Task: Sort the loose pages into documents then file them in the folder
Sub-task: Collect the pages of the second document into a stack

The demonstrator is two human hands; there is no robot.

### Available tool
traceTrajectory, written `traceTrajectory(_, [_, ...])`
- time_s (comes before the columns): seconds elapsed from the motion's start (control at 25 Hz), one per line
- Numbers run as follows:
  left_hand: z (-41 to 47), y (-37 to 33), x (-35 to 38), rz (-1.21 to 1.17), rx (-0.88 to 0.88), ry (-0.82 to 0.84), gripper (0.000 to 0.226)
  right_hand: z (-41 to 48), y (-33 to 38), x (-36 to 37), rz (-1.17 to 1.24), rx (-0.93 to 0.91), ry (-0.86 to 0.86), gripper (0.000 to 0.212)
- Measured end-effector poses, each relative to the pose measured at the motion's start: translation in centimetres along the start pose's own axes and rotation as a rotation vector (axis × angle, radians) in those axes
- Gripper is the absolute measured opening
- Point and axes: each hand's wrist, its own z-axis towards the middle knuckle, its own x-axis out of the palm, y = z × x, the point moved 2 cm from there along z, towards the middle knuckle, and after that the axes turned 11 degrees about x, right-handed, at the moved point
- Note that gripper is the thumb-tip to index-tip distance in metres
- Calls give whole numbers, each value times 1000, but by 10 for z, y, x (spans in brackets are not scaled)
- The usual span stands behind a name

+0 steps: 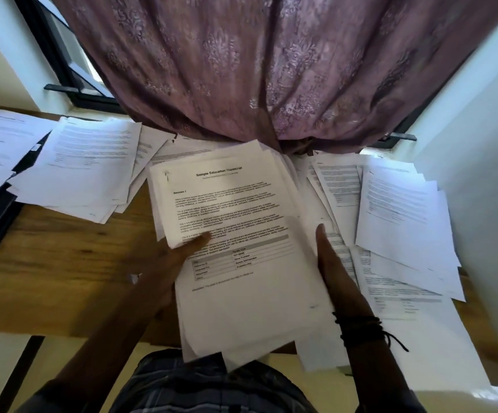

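Two hands at page stack [242, 302] edges: left hand [169, 263] pinching, right hand [337, 272] flat, unclenched.

Dim room; daylight thru curtain [271, 70]; fisheye warp at edges; slight motion blur.
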Motion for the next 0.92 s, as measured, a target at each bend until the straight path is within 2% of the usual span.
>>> traceTrajectory(0.04, [3,0,5,12,12,16,31,2,-5,-8,-98,-39,-30,60])
traceTrajectory(0.12, [9,2,16,51,36,84,33,-2,-9,-16,-272,-134,-156,54])
traceTrajectory(0.28, [16,8,30,236,125,216,45,-14,-19,-40,-227,-157,-138,34])
traceTrajectory(0.32, [17,8,31,240,120,206,47,-18,-21,-50,-260,-185,-216,33])
traceTrajectory(0.4, [18,9,35,230,112,187,48,-20,-36,-87,-426,-170,-609,34])
traceTrajectory(0.44, [18,10,36,233,114,185,48,-23,-47,-106,-581,-90,-809,39])
traceTrajectory(0.48, [18,10,38,244,117,185,47,-25,-60,-120,-761,-2,-936,43])
traceTrajectory(0.56, [17,11,40,265,127,186,45,-25,-83,-128,-1043,116,-973,51])
traceTrajectory(0.64, [19,14,41,275,124,182,42,-18,-92,-114,-1176,35,-855,55])
traceTrajectory(0.68, [20,15,40,278,127,182,40,-15,-89,-101,-1168,-62,-770,46])
traceTrajectory(0.76, [19,13,38,279,131,183,39,-8,-75,-87,-909,-152,-700,28])
traceTrajectory(0.84, [18,9,34,258,140,192,44,-7,-65,-102,-711,-119,-930,33])
traceTrajectory(0.88, [18,8,32,252,147,194,48,-3,-69,-122,-728,-97,-1039,41])
traceTrajectory(0.92, [19,8,29,255,154,191,50,-1,-76,-141,-811,16,-1087,56])
